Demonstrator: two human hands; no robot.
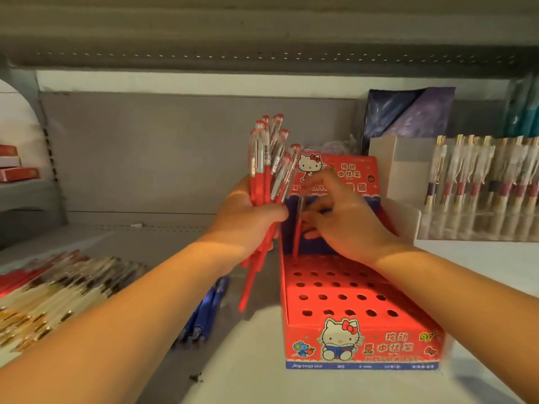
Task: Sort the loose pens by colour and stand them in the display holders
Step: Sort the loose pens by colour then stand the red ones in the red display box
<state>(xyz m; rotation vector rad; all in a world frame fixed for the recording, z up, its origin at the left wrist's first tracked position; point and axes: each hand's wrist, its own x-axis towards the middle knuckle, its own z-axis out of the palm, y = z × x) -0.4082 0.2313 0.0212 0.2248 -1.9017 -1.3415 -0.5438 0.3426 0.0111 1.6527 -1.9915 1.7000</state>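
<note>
My left hand (249,211) grips red pens (267,161) upright. My right hand (347,220), just beside, pinches single pen (296,243), tip at holder (358,342) back row. Blue pens (204,313) under left forearm.

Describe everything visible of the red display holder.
The red display holder, seemingly printed cardboard, stands on the white shelf: cartoon-cat front panel, raised back card, sloped top with rows of round holes, visible ones empty. The right hand holds one red pen upright at its back row; the left hand grips a red pen bundle alongside.
</note>
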